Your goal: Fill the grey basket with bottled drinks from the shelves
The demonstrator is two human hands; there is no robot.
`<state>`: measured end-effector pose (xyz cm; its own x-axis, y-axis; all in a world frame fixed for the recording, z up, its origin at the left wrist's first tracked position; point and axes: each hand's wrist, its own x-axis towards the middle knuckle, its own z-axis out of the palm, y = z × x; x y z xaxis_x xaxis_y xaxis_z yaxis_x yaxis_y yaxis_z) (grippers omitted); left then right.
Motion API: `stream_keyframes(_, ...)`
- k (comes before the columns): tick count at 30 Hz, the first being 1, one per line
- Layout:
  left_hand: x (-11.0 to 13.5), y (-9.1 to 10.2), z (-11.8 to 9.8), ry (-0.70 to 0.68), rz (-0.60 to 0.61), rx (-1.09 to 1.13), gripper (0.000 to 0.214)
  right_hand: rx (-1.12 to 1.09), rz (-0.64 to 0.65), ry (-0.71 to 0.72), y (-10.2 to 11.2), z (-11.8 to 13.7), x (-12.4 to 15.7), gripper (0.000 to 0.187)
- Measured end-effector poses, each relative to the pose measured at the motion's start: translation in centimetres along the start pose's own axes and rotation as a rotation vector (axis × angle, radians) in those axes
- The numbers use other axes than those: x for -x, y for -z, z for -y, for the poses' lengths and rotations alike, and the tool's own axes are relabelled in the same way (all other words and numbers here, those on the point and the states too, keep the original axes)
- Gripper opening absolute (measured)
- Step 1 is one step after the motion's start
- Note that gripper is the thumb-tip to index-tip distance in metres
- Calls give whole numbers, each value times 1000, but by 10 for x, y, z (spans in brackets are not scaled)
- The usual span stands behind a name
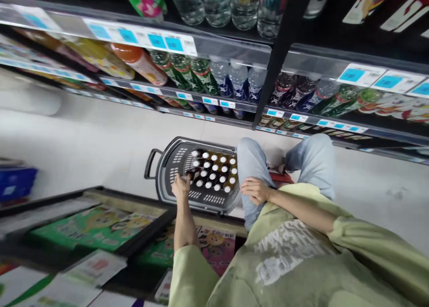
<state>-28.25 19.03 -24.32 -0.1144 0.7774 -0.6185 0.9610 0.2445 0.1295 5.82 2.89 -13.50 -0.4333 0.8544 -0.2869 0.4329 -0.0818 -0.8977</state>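
Note:
My left hand [181,186] reaches into the left part of a grey plastic shopping basket [173,158]. Its fingers are closed around the white-capped end of a dark bottle [193,173], which lies tilted inside the basket. Beside that bottle, several small bottles [212,176] with white caps stand upright in close rows, some dark and some amber. My right hand [255,190] rests on my bent knee, holding nothing, with its fingers loosely bent and apart.
Shelves of drink bottles [204,77] run along the far side, with price tags [174,43] on their edges. On the near left stands a dark-framed display [134,249] holding green packages [90,226]. The basket's handle [149,164] sticks out leftward over the pale floor [110,141].

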Motion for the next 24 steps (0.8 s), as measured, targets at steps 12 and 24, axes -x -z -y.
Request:
stream_keyframes(12,-92,-100,2,236,193,58,51,-17,63,-8,-9,-29,-9,13)
stream_keyframes(24,-119,-125,-14,145,194,100,49,159,-31,218,-18,-47,1,18)
